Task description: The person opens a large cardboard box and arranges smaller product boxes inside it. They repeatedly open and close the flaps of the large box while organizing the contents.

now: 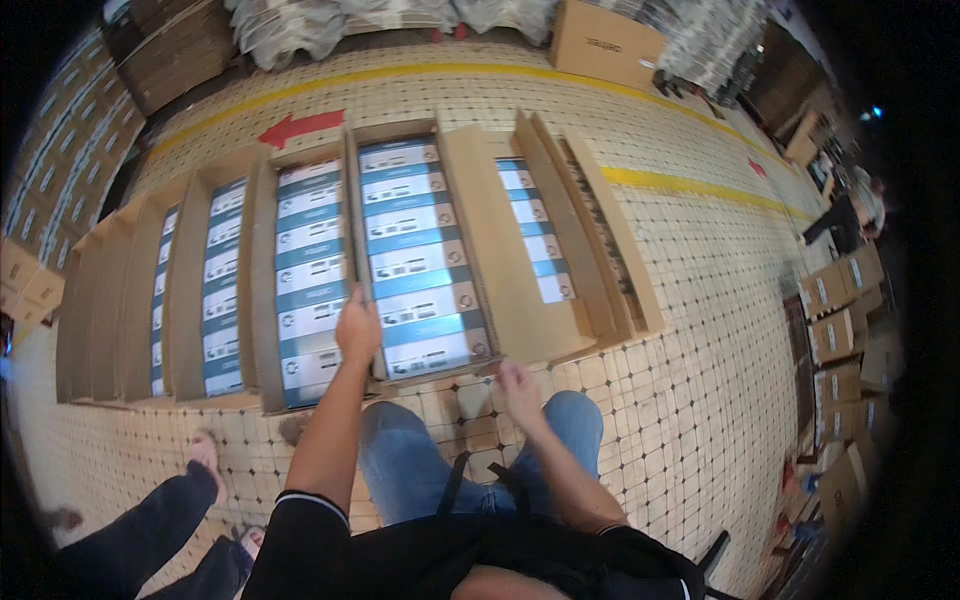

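Observation:
A row of open cardboard cartons stands before me, most showing a column of white-and-blue boxes. The carton in front of me point(432, 368) holds stacked white-and-blue boxes point(408, 240). My left hand point(358, 325) is closed on the upright cardboard flap point(352, 230) between this carton and its left neighbour, which holds similar boxes point(308, 260). Near the close right corner of the front carton, my right hand point(518, 392) has its fingers curled together; what they hold, if anything, is hidden. A wide flap point(495, 250) partly covers the boxes in the carton to the right.
Another person's legs point(150, 530) and sandalled feet are close by at lower left. Stacked cartons point(75, 130) rise at far left, and more cartons point(845, 290) stand at right. Yellow lines point(450, 70) and a red arrow point(300, 128) mark the tiled floor. A person point(855, 210) is far right.

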{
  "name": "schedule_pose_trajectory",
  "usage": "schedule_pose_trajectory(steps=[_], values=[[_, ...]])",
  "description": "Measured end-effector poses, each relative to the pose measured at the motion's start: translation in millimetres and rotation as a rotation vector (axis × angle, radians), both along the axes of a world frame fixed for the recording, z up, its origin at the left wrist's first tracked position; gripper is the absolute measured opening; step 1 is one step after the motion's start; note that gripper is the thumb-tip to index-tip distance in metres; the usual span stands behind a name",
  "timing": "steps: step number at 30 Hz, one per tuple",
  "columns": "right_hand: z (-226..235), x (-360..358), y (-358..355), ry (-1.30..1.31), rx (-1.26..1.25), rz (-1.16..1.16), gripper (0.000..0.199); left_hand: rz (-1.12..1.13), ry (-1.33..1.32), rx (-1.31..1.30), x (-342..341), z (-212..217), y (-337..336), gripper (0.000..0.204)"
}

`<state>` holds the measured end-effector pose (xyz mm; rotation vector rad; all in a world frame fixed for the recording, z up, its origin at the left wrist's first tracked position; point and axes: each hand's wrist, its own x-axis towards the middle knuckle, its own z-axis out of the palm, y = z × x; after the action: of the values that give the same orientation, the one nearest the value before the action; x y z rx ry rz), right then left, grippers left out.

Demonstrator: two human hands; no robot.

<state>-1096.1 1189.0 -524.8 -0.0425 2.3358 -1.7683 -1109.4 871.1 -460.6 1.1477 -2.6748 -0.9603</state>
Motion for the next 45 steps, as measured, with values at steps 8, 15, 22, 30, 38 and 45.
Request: schedule_pose_trajectory(steps=[8, 15, 22, 30, 38, 45], values=[[42, -152, 5, -0.196, 0.099, 0.057, 0.060, -0.053, 0.111, -0.090, 8, -36, -14, 0.061], [68, -90, -31, 0.138, 0.197, 0.281, 0.076, 0.126, -0.073, -0.182, -6, 16, 38, 0.059], [5, -166, 31, -0.067, -0.174, 0.532, 0.047, -0.532, 0.063, -0.320, -54, 31, 235, 0.033], [17, -187, 96, 0.590, 0.869, 0.564, 0.044, -0.538, -0.097, -0.428, -45, 3, 241, 0.028], [76, -92, 174, 0.881, 0.802, 0.438, 0.028, -0.515, 0.152, -0.406, -43, 5, 237, 0.025], [71, -99, 201, 0.985, 0.918, 0.442, 0.019, -0.685, -0.046, -0.377, -32, 18, 244, 0.033]])
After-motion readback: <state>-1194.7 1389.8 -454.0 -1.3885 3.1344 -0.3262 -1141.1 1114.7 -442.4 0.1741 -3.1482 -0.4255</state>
